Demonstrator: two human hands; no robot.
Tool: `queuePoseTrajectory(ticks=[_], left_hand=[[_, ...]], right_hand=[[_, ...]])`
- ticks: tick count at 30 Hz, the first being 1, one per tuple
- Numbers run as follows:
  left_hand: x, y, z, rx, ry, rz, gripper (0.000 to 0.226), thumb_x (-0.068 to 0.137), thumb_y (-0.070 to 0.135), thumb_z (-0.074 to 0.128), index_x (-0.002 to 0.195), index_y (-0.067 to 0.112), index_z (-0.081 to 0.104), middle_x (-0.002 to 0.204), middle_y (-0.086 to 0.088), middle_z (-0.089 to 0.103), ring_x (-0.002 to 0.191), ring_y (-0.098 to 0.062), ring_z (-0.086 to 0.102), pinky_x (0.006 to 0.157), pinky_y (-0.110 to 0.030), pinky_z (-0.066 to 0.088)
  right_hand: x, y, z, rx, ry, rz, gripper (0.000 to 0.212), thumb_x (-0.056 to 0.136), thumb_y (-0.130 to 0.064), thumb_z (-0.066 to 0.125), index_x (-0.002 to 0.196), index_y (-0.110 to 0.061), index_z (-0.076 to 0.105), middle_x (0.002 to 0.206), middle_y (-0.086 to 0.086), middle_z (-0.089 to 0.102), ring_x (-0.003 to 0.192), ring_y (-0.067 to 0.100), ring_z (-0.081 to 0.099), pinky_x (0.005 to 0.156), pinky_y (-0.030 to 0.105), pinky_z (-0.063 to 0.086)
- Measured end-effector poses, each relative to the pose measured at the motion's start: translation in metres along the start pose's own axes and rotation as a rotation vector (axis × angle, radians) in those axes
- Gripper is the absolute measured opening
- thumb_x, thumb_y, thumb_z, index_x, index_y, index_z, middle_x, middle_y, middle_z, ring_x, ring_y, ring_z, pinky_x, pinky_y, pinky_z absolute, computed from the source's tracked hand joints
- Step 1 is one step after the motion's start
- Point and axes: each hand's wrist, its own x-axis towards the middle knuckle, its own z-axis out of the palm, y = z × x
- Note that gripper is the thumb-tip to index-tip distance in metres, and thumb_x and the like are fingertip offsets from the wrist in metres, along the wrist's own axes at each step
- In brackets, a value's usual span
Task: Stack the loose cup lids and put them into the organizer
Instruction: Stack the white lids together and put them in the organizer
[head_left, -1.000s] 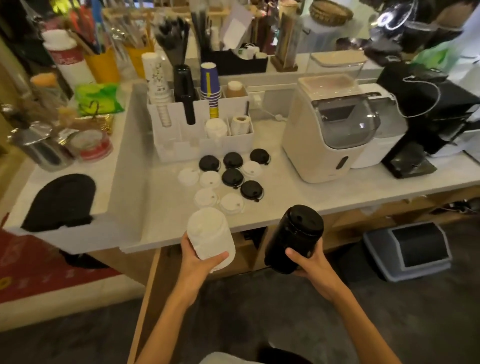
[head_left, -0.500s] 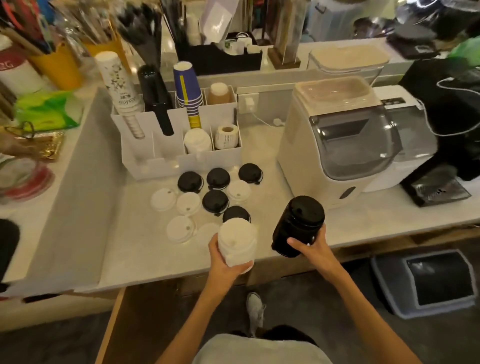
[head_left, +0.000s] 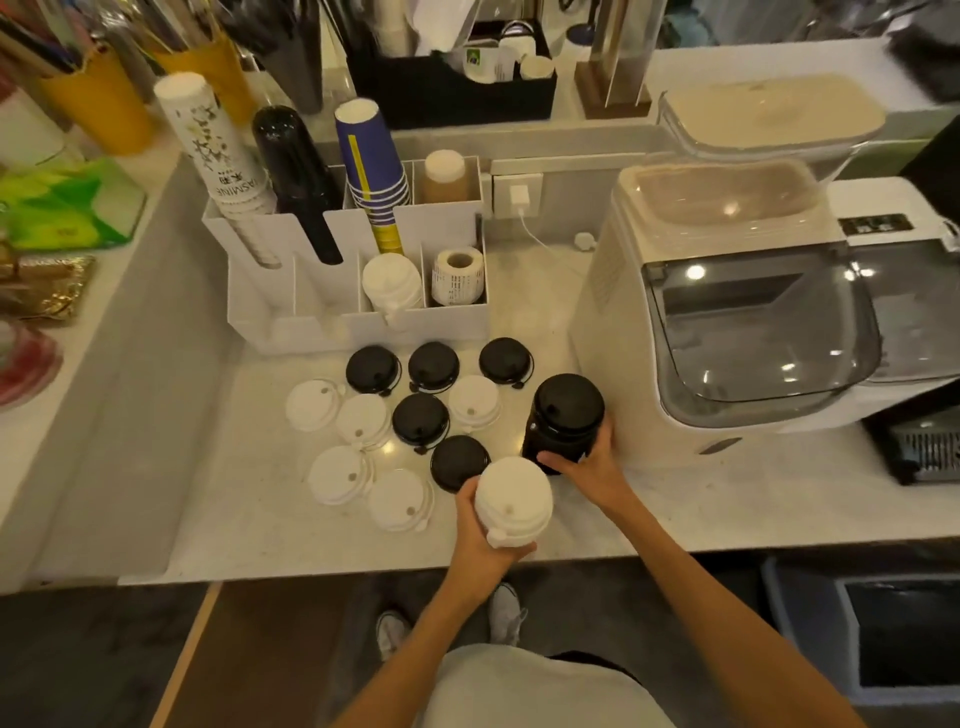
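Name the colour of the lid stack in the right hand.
The lid stack is black; head view shows it.

Warm, dimmish indoor light from overhead; wide-angle view

Small lamp glints sit on the machine's dark window (head_left: 753, 332); white lids (head_left: 311, 405) look nearly washed out against the pale surface (head_left: 701, 504); shadows soft; floor (head_left: 93, 665) murky; straight edges bow toward the corners; far clutter smeared, soft
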Motion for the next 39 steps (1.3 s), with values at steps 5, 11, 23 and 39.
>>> queuePoseTrajectory(ticks=[5, 11, 23, 39], left_hand=[[0.016, -0.002, 0.016, 0.024, -0.008, 0.011, 0.103, 0.063, 0.014, 0.094, 0.135, 0.037, 0.024, 0.137, 0.018, 0.036, 0.126, -0.007, 0.044, 0.088, -0.001, 0.043], [0.022, -0.008, 0.03, 0.056, 0.02, 0.026, 0.104, 0.047, 0.046, 0.094, 0.115, 0.082, 0.023, 0.129, 0.031, 0.045, 0.12, 0.0, 0.051, 0.1, -0.021, 0.045], [0.028, -0.011, 0.017, 0.282, -0.254, 0.045, 0.127, 0.063, 0.035, 0.092, 0.154, 0.044, 0.003, 0.162, 0.014, 0.019, 0.15, -0.012, 0.022, 0.121, -0.039, 0.027], [-0.008, 0.011, -0.198, 0.073, 0.28, -0.062, 0.021, 0.1, 0.004, 0.052, 0.111, 0.015, 0.066, 0.112, 0.001, 0.066, 0.105, -0.015, 0.061, 0.1, -0.032, 0.048]], right_hand=[[0.003, -0.004, 0.006, 0.043, 0.034, 0.0, 0.105, 0.066, -0.02, 0.087, 0.147, -0.028, 0.021, 0.143, -0.021, 0.037, 0.132, -0.01, 0.039, 0.113, 0.025, 0.033], [-0.038, -0.011, 0.008, 0.146, 0.119, 0.215, 0.071, 0.095, -0.021, 0.063, 0.155, -0.018, 0.024, 0.159, 0.005, 0.032, 0.144, 0.025, 0.033, 0.118, 0.045, 0.031], [-0.094, -0.027, 0.009, 0.155, 0.12, 0.302, 0.056, 0.098, -0.038, 0.053, 0.149, -0.019, 0.04, 0.15, 0.003, 0.046, 0.135, 0.024, 0.046, 0.111, 0.042, 0.041], [-0.067, -0.089, 0.167, -0.387, -0.324, -0.049, 0.026, 0.098, -0.022, 0.057, 0.122, -0.019, 0.067, 0.118, -0.002, 0.07, 0.104, 0.007, 0.064, 0.091, 0.018, 0.05]])
